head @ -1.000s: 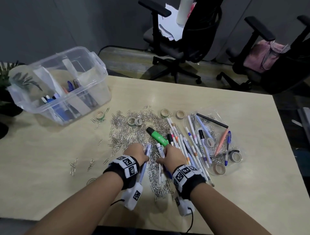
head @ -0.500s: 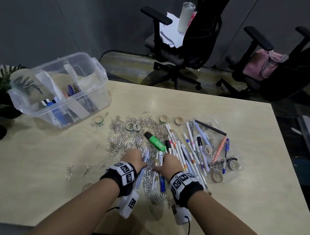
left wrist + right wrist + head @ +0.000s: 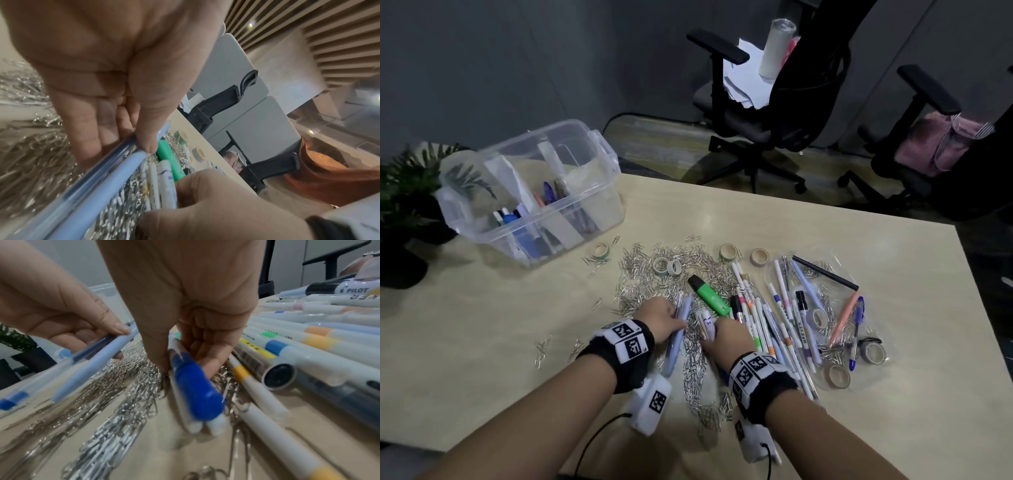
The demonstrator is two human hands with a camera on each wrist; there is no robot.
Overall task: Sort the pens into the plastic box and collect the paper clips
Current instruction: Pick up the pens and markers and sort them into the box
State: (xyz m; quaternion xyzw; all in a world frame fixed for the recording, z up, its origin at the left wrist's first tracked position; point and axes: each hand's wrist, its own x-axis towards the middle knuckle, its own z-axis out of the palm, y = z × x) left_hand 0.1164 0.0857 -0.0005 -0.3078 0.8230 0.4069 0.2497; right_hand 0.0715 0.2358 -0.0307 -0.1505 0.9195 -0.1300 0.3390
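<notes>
Slim pale-blue plastic pens (image 3: 678,329) lay pinched in the left hand (image 3: 658,320); the right hand (image 3: 729,337) gripped blue-capped white pens (image 3: 193,391) above glinting wire paper clips (image 3: 693,363) near the pale wooden table's (image 3: 482,329) front edge.

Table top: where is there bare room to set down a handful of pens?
Bare table lies left of the paper clips, in front of the plastic box, and another stretch past the tape rolls toward the right edge. Crowded: the middle, where the left hand and right hand grip pens amid the clips, green highlighter and pen row.
</notes>
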